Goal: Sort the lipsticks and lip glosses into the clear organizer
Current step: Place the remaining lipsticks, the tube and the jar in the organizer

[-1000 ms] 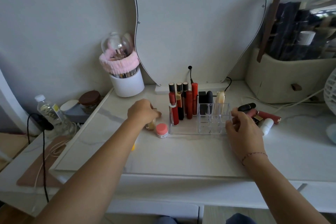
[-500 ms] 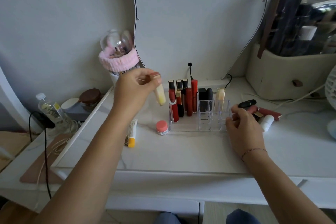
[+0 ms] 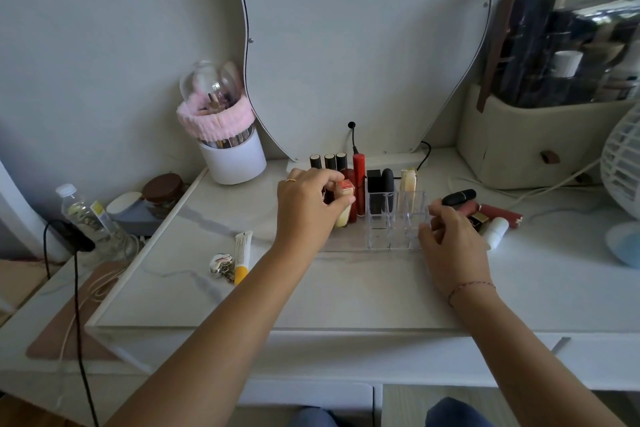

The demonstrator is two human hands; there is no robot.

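I am working at a white marbled bench (image 3: pixel 346 291) set against a grey wall, with a mirror (image 3: pixel 363 45) at its back edge. The clear organizer (image 3: pixel 394 222) is sitting near the back edge, centre. My left hand (image 3: pixel 308 208) is pinching a cream lip gloss (image 3: pixel 344 204) upright at the organizer's left section; half a second ago it was raised above the bench. My right hand (image 3: pixel 450 239) is resting half-curled, holding nothing, against the organizer's right end, as before. Loose lipsticks (image 3: pixel 498 213) are lying just right of it.
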